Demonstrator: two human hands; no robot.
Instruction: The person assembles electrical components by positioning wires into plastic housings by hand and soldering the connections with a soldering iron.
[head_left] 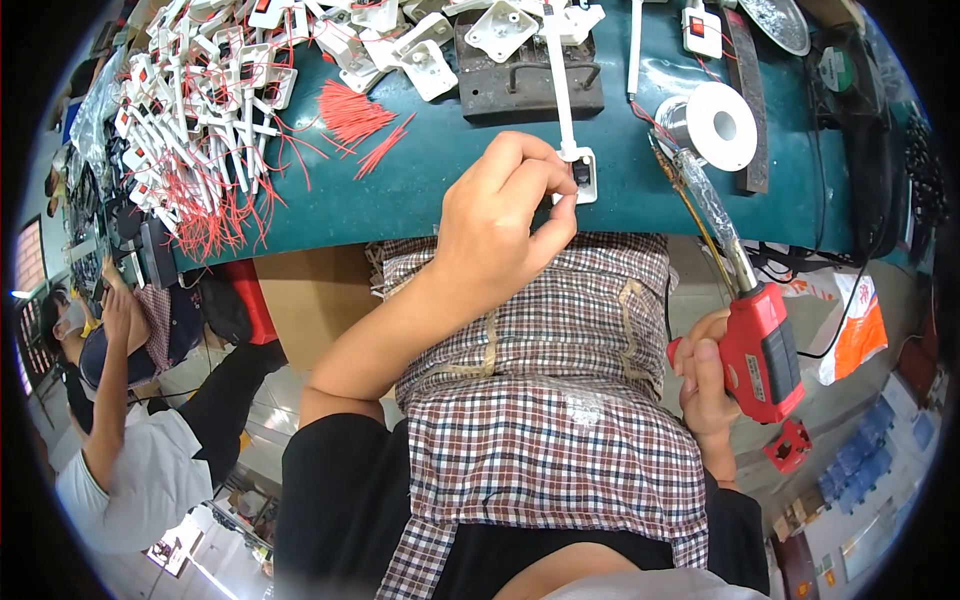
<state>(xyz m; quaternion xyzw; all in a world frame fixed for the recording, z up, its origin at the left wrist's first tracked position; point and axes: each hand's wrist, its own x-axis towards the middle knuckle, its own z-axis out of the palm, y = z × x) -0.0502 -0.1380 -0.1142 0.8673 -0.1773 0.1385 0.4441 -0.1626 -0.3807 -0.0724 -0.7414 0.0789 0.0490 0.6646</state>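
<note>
My left hand [505,222] pinches a small white plastic switch part [581,172] with a long white stem at the near edge of the green bench [420,195]. My right hand [704,385] grips a red soldering gun [762,350], held off the bench to the right. Its long foil-wrapped tip [690,175] points up toward a spool of solder wire [712,124]. A checked cloth [545,400] covers my lap below the bench edge.
A heap of white switch parts with red wires [195,110] fills the bench's left. Loose red wires [355,115] lie near a dark metal jig [530,75] holding white housings. A black fan [870,130] stands at right. Another person [130,440] sits lower left.
</note>
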